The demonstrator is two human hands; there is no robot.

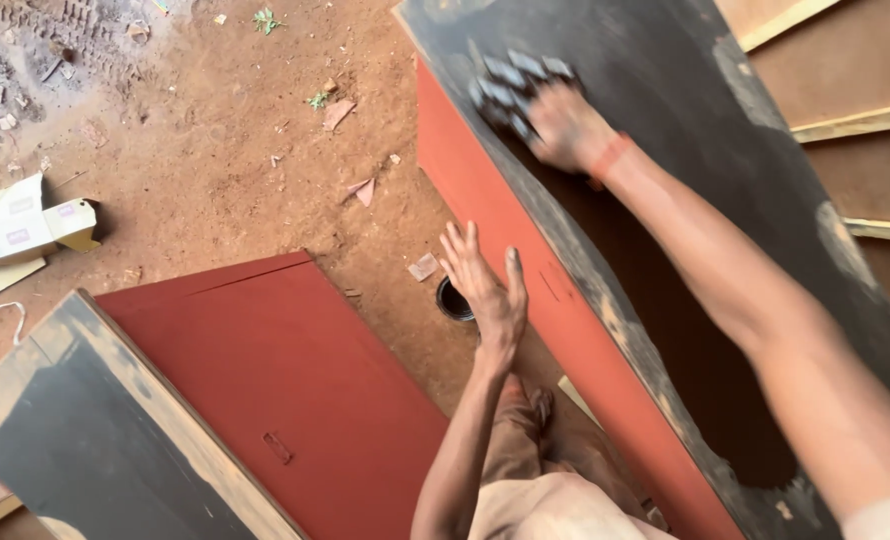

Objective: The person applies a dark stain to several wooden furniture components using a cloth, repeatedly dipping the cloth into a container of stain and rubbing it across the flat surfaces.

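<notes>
My right hand presses a dark, paint-soaked rag or sponge against a large board coated in black, near its upper left edge. An orange band sits on that wrist. My left hand hangs open in the air, fingers spread, beside the board's red-painted edge face, holding nothing. It hovers above a small round black tin on the ground, which it partly hides.
A red-painted panel lies on the reddish dirt ground at lower left, with a black-coated board overlapping it. A crumpled white carton lies at far left. Bare wooden boards are at upper right. My knees are below.
</notes>
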